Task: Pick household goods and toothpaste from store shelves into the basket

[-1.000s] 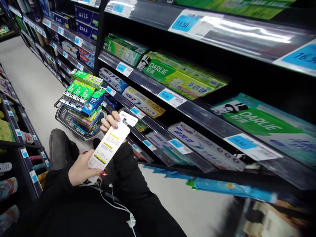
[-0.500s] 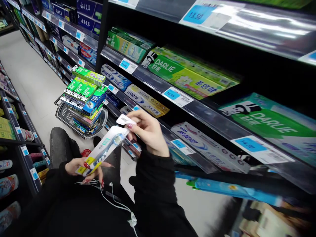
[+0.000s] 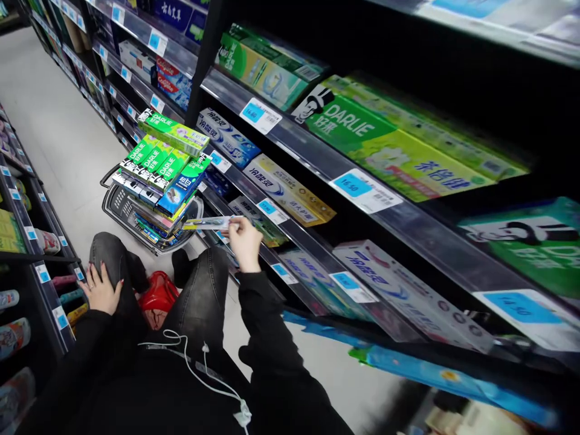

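Observation:
My right hand pinches one end of a packaged toothbrush, a white card pack with a yellow end. The pack points left, its yellow end at the right side of a dark shopping basket; I cannot tell whether it touches the boxes there. Several toothpaste boxes, mostly green and blue, are stacked in the basket, with one green and yellow box lying across the top. My left hand rests with fingers spread on my left knee and holds nothing.
Shelves on the right hold toothpaste boxes, among them a large green and yellow one, behind price-tag rails. A lower shelf row with bottles runs along my left. Between my legs is a red object. White earphone cords hang over my lap.
My left hand has let go of the toothbrush pack and moved onto my knee. My right hand has carried the pack forward to the basket's edge. The view has shifted slightly.

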Motion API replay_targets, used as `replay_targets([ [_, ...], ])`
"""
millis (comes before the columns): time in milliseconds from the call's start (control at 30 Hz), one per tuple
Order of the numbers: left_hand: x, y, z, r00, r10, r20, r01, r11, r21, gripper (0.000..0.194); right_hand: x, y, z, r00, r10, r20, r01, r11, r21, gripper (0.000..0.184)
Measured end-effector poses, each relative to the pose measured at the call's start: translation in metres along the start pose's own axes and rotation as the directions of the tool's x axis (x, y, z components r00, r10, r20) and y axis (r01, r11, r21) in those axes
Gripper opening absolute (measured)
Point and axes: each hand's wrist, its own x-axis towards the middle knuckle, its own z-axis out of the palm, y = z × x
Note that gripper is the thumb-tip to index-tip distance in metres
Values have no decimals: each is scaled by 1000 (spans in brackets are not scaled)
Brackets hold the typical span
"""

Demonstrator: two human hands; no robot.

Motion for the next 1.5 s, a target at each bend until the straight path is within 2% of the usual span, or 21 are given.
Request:
replay_targets([
  [67,-2,-12,12,1000,-14,9,14,1000,4,77,8,13,36,1000,2,26,2,985,-175,21],
  [133,-3,-17,19,1000,-12,-1,12,999,-42,78,13,22,65,997,33,71,-13,961,-276,21],
  [267,-2,-17,25,998,-7,-65,1,996,-86,77,11,33,99,986,77,150,-27,950,-310,18],
  [433,-2,-17,25,998,6,-66,-12,996,-92,78,-12,34,113,961,107,257,-26,954,-298,16],
  [567,-2,-17,23,999,3,-50,-8,994,-107,78,-30,28,124,932,78,355,14,968,-251,13],
  [867,-3,-16,22,998,4,-58,-10,994,-108,77,-33,22,150,929,44,367,83,942,-326,23],
  [1000,-3,-17,23,998,3,-60,-10,993,-117,77,-38,22,158,909,52,413,129,909,-397,29],
  [1233,-3,-18,25,997,9,-75,-18,993,-117,78,-41,21,183,828,100,552,283,775,-565,34],
  [1367,-3,-17,25,996,20,-92,-29,994,-102,78,-27,14,198,765,41,643,428,713,-556,33],
  [1500,-2,-16,24,996,15,-87,-25,994,-107,78,-15,10,205,721,4,693,520,658,-545,33],
])
